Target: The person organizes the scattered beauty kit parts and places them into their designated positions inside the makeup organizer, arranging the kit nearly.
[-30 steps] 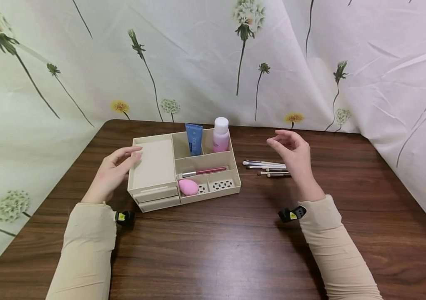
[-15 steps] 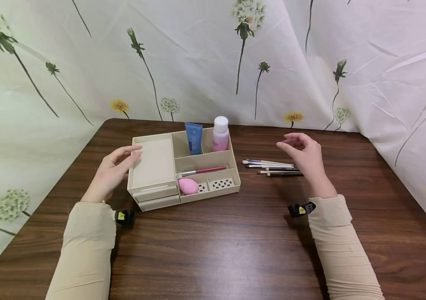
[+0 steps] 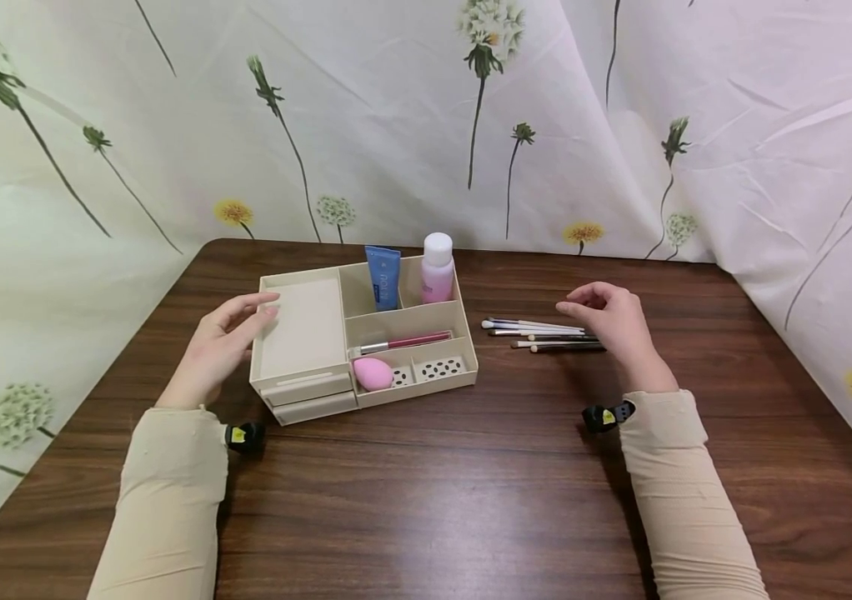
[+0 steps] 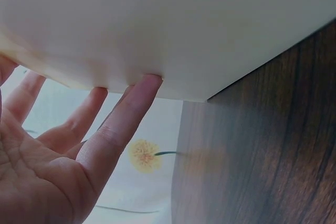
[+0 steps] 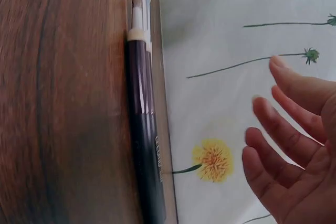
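Note:
My left hand (image 3: pixel 216 346) rests at the left side of a beige desktop organizer (image 3: pixel 302 321). In the left wrist view its fingertips (image 4: pixel 149 82) touch the organizer's outer wall, fingers relaxed. Past the organizer's right side, several makeup brushes (image 3: pixel 538 333) lie in a loose bundle on the table. Over their handle ends hovers my right hand (image 3: pixel 613 321), fingers loosely bent and holding nothing. The right wrist view shows this hand (image 5: pixel 294 140) apart from the dark-handled brushes (image 5: pixel 143 119).
Inside the organizer stand a blue tube (image 3: pixel 384 279) and a white-capped pink bottle (image 3: pixel 437 275). A red-handled brush (image 3: pixel 414 340) and a pink makeup sponge (image 3: pixel 373 374) lie in its front sections. A floral cloth (image 3: pixel 396 125) hangs behind the brown table (image 3: pixel 426 500).
My right hand has moved to the right, then lower over the brushes' handle ends. My left hand stays against the organizer.

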`<state>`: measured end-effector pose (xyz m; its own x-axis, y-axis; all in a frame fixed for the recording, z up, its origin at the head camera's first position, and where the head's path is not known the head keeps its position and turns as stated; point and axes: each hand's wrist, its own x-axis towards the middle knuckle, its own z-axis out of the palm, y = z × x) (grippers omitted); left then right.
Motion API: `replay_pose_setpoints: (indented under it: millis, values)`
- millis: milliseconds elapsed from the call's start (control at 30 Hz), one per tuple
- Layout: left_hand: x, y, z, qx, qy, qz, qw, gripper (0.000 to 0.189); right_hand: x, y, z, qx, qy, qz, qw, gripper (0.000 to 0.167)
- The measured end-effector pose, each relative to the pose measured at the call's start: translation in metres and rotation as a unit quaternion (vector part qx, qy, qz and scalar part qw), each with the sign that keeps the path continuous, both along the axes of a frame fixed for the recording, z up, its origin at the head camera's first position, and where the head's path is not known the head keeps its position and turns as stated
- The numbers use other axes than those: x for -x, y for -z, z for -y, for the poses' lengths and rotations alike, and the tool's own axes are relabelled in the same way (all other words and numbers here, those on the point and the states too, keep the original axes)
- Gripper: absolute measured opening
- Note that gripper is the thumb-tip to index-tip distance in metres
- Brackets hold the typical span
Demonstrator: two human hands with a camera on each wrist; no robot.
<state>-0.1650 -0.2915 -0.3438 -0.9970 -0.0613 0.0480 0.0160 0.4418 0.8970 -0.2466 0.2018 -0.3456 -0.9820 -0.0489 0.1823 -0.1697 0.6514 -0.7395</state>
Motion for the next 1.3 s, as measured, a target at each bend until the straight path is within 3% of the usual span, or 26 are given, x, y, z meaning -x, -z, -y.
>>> replay_pose_setpoints:
  millis: [167,433,1300]
  values:
    - [-0.002,0.000,0.000,0.002,-0.004,0.002,1.0000,0.056,0.002,0.004,-0.004,-0.015,-0.020,0.053,0.9983,0.039]
    - [-0.002,0.001,0.001,0.003,-0.006,0.003,1.0000,0.055,0.008,0.013,-0.008,-0.049,-0.057,0.106,0.9915,0.030]
    - [0.000,0.001,0.000,-0.013,0.002,-0.008,0.9999,0.055,0.017,0.025,-0.012,-0.103,-0.135,0.163,0.9718,0.021]
